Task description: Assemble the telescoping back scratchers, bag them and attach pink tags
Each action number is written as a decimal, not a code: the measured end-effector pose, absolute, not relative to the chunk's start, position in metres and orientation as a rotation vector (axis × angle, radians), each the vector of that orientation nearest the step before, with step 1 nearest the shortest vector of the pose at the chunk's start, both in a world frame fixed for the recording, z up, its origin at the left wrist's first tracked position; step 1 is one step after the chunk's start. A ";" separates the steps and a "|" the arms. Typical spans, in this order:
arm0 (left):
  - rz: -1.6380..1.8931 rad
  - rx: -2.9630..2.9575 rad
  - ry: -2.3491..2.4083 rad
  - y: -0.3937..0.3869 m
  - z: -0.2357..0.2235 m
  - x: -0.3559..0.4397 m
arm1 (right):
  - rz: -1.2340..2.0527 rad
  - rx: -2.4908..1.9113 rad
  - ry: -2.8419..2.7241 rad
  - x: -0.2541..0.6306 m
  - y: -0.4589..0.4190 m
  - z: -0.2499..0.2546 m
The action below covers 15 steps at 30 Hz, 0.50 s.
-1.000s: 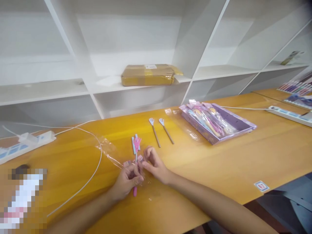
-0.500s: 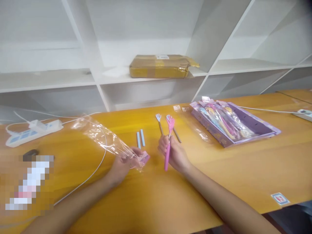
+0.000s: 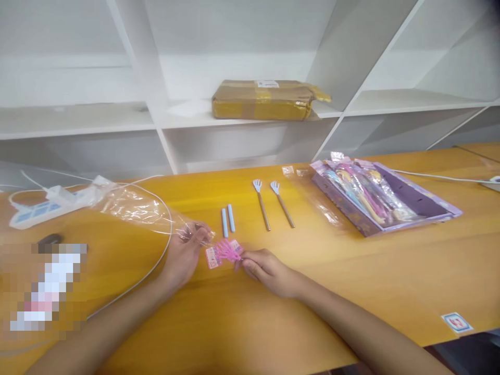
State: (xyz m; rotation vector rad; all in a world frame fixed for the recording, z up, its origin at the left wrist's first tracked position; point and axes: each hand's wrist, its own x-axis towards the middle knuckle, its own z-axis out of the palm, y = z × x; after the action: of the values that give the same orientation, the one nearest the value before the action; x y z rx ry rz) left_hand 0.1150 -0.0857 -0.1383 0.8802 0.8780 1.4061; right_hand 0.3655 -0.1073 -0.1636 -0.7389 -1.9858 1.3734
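White shelving [image 3: 234,26] backs the wooden tabletop [image 3: 289,333] in head view. Left hand [image 3: 184,255]: pinching clear wrapper [image 3: 130,203]. Right hand [image 3: 273,272], nearer: gripping pink back scratcher [image 3: 228,251], splayed head pointing toward left hand; handle hidden, long axis unclear.

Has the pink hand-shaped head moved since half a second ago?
Yes: the pink hand-shaped head moved left and down the view, from right of the blue sticks to just below them.

passage: between blue tubes [image 3: 232,218] and metal rods [image 3: 263,211] | obstacle: plastic sleeve [image 3: 130,204]
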 end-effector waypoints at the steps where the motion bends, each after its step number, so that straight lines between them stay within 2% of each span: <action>1: 1.387 0.865 0.874 -0.086 -0.139 0.115 | 1.363 -0.764 -1.982 0.365 -0.107 -0.164; 8: 1.336 0.820 0.903 -0.086 -0.137 0.115 | 1.085 -0.802 -2.184 0.368 -0.100 -0.165; 15: 1.304 0.835 0.919 -0.087 -0.133 0.121 | 1.058 -0.799 -2.224 0.369 -0.099 -0.168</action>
State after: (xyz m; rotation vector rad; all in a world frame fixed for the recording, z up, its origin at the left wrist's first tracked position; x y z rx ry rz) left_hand 0.1211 -0.0875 -0.1330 0.8350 0.9191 1.3039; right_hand 0.3685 -0.0989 -0.1684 -0.7991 -2.2241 1.0577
